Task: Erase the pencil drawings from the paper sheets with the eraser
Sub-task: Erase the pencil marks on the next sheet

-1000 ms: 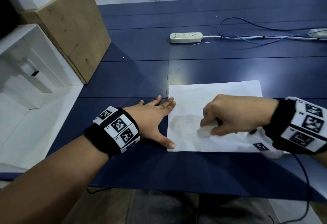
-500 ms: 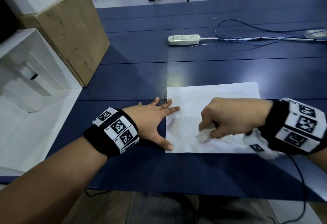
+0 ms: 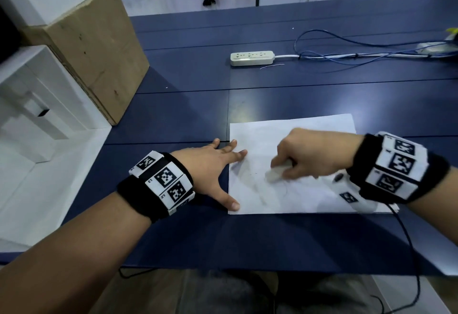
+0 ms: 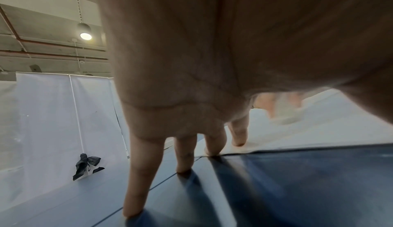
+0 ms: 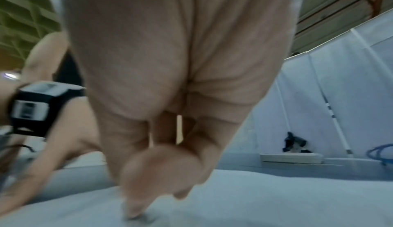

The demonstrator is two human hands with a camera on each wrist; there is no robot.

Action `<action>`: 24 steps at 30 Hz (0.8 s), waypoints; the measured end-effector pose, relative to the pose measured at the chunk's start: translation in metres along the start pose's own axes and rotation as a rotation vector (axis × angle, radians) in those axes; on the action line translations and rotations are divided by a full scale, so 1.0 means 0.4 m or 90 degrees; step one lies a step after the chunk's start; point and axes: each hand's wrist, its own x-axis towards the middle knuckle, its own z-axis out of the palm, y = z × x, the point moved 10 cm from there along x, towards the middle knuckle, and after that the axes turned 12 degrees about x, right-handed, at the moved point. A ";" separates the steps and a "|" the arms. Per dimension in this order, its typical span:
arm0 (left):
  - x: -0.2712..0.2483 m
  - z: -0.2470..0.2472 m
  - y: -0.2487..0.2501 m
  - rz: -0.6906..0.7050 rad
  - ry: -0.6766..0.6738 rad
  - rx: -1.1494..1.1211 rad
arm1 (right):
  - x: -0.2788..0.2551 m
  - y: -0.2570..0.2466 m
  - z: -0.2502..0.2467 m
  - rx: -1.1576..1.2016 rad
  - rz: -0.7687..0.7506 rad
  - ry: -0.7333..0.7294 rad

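One paper sheet (image 3: pixel 292 137) lies flat on the blue desk (image 3: pixel 297 95), near the front edge. Faint grey pencil marks (image 3: pixel 250 179) show on its left half; their shape cannot be made out. One white eraser (image 3: pixel 273 174) sits on the sheet, pressed against the paper near its middle. The right hand (image 3: pixel 312 155) grasps the eraser with curled fingers and thumb; the hand and eraser are blurred in the head view. In the right wrist view the fingertips (image 5: pixel 132 213) meet the paper, and the eraser itself cannot be told apart there.

The left hand (image 3: pixel 208 167) lies flat and spread at the left edge of the sheet, holding nothing. Its index fingertip and thumb tip rest on the paper; the palm and the outer fingers rest on the desk. In the left wrist view the fingers (image 4: pixel 142 180) reach straight down to the desk surface.

Each wrist carries one black band with white coded markers (image 3: pixel 163 179). One black cable (image 3: pixel 409 246) runs from the right wrist over the front edge of the desk.

Farther back on the desk lies one white power strip (image 3: pixel 251 58), well apart from the sheet, with blue and white cables (image 3: pixel 359 53) trailing to the right. One brown cardboard box (image 3: pixel 99 48) stands at the left edge of the desk. One white shelf unit (image 3: pixel 32 105) stands just beside the box. No containers holding other things are visible.
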 end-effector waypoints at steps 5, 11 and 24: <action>-0.003 -0.003 0.003 -0.001 -0.011 -0.009 | 0.007 0.061 -0.063 -0.123 0.051 0.134; 0.005 -0.004 0.005 -0.019 0.020 -0.015 | -0.041 -0.018 0.055 0.008 -0.029 -0.056; 0.010 -0.004 0.002 -0.019 0.026 -0.030 | -0.053 -0.044 0.062 -0.024 -0.048 -0.068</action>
